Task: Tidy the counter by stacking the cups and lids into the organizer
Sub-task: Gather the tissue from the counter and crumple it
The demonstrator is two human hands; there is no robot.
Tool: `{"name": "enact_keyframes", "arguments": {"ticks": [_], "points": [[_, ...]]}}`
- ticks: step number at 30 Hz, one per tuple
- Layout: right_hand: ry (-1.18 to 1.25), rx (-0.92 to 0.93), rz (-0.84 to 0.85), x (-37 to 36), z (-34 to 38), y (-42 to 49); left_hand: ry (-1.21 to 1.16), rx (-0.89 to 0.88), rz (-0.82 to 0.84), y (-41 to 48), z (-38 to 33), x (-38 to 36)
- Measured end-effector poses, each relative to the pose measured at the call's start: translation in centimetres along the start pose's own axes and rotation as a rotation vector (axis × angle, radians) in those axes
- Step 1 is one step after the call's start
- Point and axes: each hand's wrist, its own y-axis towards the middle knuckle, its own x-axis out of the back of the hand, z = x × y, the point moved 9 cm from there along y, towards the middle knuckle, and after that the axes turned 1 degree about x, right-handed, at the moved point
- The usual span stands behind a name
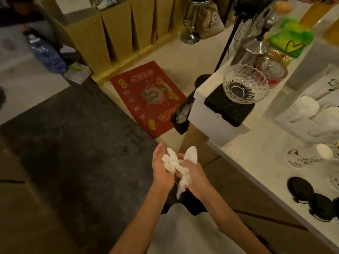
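Nearest, both hands worked a crumpled white paper tissue (176, 166) off the near side of the pale stone counter (256, 153): the left hand (161, 169) half-open, cupping it, the right hand (192, 175) curled round it. Stacking looked paused for wiping. On that counter lay black round lids (300, 188); beyond them, white paper cups (306, 107) lay in the clear plastic organizer (286, 99). Next, probably, discard the tissue and reach for the lids.

left hand (161, 166): bare, no glove, ring or watch | right hand (194, 176): bare, nothing on fingers or wrist | forearms: both bare up to the bottom edge of the view, no sleeve visible | clothing: pale grey-white garment (183, 233) low in view, dark piece (192, 204) just above it
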Motion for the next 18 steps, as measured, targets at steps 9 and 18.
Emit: {"name": "enact_keyframes", "arguments": {"ticks": [9, 18], "points": [[-0.503, 0.083, 0.049, -7.3, 1.3, 1.5, -0.044, -0.116, -0.127, 2.1, -4.8, 4.0], [-0.035, -0.054, -0.109, -9.6, -3.0, 5.2, -0.007, -0.299, -0.469, 5.7, -3.8, 9.3]]}}
